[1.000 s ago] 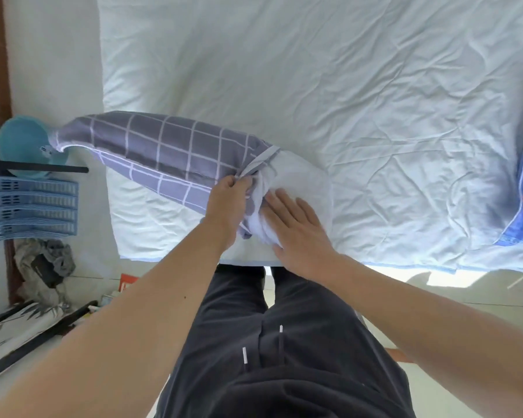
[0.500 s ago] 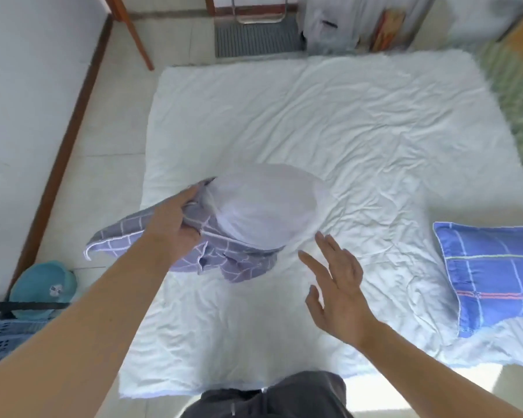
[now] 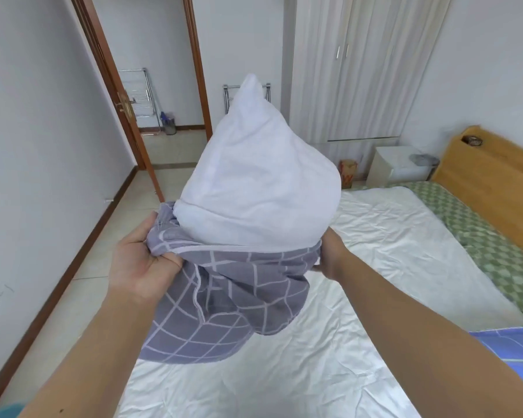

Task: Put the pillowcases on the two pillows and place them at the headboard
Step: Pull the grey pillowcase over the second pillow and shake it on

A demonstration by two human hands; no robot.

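A white pillow [image 3: 257,188] stands upright in the air above the bed, its lower end inside a grey checked pillowcase [image 3: 224,306] that hangs bunched below it. My left hand [image 3: 142,260] grips the case's open rim on the left side. On the right side my right hand [image 3: 329,254] holds the rim, partly hidden behind the cloth. A second pillow in a blue checked case [image 3: 514,345] lies on the bed at the right edge. The wooden headboard [image 3: 495,182] is at the far right.
The bed's white sheet [image 3: 344,297] spreads below, with a green checked mattress strip [image 3: 477,236] by the headboard. A white nightstand [image 3: 399,167] and wardrobe [image 3: 363,67] stand behind. An open doorway with a brown frame [image 3: 124,110] is on the left, beside tiled floor.
The pillow rose off the bed and now stands upright. My right hand, free half a second ago, has taken the case's rim. The view lifted from the bed to the room.
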